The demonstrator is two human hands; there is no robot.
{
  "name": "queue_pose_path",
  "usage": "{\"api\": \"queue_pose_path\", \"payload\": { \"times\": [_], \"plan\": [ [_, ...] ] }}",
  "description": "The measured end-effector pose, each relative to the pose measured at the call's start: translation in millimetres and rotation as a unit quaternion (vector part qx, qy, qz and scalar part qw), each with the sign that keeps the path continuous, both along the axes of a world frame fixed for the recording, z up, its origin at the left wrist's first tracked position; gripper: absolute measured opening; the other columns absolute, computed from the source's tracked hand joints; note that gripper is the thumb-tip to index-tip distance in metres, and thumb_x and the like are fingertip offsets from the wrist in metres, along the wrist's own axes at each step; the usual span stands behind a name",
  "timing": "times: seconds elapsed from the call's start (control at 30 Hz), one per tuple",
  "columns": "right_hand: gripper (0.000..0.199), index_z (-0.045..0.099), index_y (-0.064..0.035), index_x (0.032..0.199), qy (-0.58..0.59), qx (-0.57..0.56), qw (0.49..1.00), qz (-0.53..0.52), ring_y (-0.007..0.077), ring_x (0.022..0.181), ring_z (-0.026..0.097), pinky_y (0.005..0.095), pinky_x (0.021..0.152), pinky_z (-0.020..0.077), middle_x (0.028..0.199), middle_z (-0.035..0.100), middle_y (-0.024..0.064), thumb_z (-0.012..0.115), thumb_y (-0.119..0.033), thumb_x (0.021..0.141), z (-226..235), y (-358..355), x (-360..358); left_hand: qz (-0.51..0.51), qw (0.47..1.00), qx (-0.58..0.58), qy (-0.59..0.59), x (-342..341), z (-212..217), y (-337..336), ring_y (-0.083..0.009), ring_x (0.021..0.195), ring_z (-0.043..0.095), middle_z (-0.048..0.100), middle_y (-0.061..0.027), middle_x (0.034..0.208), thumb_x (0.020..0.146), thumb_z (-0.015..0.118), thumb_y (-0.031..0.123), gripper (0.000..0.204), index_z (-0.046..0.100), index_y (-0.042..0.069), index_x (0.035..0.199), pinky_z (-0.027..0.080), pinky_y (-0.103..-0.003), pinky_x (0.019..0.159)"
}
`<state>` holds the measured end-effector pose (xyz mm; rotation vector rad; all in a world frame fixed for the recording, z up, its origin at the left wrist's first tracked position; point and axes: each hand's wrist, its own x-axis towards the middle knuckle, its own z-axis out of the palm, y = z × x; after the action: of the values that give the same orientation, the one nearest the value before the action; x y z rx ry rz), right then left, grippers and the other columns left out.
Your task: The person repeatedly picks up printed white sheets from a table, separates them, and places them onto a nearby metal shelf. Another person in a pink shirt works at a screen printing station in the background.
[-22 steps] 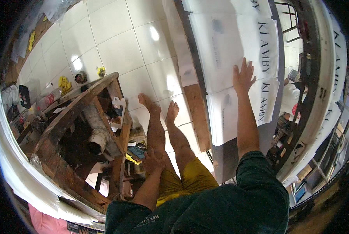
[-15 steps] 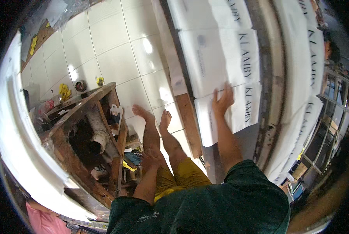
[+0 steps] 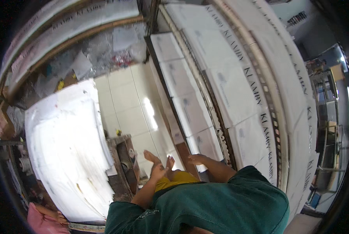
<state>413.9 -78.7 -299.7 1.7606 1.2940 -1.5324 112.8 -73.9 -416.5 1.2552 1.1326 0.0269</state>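
My right hand (image 3: 198, 159) is over the near end of a low row of white printed sheets (image 3: 187, 111), fingers stretched toward the left and nothing in them. Whether it touches the last sheet cannot be made out. In front of my lap hangs my left hand (image 3: 157, 171), small in view, its fingers loosely apart and without anything visible in them. Beyond a dark-edged rail, a higher row of white sheets with large dark lettering (image 3: 233, 87) runs along my right side.
A broad pile of white sheets (image 3: 65, 144) lies left, beside a worn wooden stand (image 3: 122, 162). White tiles (image 3: 124, 97) cover the floor ahead. Plastic wrapping (image 3: 100, 50) is heaped at the back. Another person's pink sleeve (image 3: 42, 220) shows at lower left.
The view has swung up, showing more of the rows and the back. My right hand has drawn back from the lettered sheets toward my body. The left stays near my legs.
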Motion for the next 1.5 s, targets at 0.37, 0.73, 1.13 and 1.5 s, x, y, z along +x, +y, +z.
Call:
{"api": "queue_pose_path", "payload": {
  "times": [0.37, 0.73, 1.13, 1.5],
  "plan": [
    [0.054, 0.042, -0.0039, 0.121, -0.02, 0.334, 0.939, -0.08, 0.0276, 0.093, 0.055, 0.0337, 0.079, 0.0441, 0.104, 0.056, 0.0194, 0.059, -0.029, 0.076, 107, 169, -9, 0.067, 0.98, 0.001, -0.188, 14, 272, 168, -0.0117, 0.061, 0.051, 0.058, -0.0096, 0.089, 0.076, 0.062, 0.042, 0.063, 0.041, 0.003, 0.121, 0.044, -0.025, 0.056],
    [0.059, 0.039, -0.0077, 0.125, 0.048, 0.123, 0.988, 0.079, 0.0256, 0.077, 0.059, 0.044, 0.067, 0.0446, 0.101, 0.057, 0.0179, 0.062, -0.031, 0.076, 28, 248, 9, 0.325, 0.885, 0.291, -0.165, -39, 352, 195, -0.0153, 0.079, 0.053, 0.058, -0.0067, 0.09, 0.077, 0.062, 0.036, 0.047, 0.05, 0.007, 0.111, 0.044, -0.029, 0.068],
    [0.048, 0.04, -0.0045, 0.121, 0.103, 0.223, 0.969, -0.02, 0.0252, 0.082, 0.057, 0.0476, 0.068, 0.0415, 0.092, 0.058, 0.0142, 0.053, -0.025, 0.08, 46, 406, -16, 0.71, 0.621, 0.26, -0.207, -102, 372, 154, -0.0113, 0.072, 0.051, 0.055, -0.0042, 0.082, 0.079, 0.06, 0.024, 0.027, 0.055, 0.007, 0.1, 0.043, -0.024, 0.063],
    [0.059, 0.032, -0.0077, 0.13, 0.042, 0.086, 0.985, 0.142, 0.0284, 0.093, 0.053, 0.0524, 0.082, 0.0361, 0.111, 0.05, 0.0162, 0.053, -0.029, 0.08, 68, 401, -39, 0.857, 0.248, 0.264, -0.365, -149, 344, 95, -0.0149, 0.092, 0.044, 0.045, -0.0118, 0.106, 0.084, 0.054, 0.024, 0.041, 0.04, 0.006, 0.118, 0.039, -0.025, 0.08]
  ]
}}
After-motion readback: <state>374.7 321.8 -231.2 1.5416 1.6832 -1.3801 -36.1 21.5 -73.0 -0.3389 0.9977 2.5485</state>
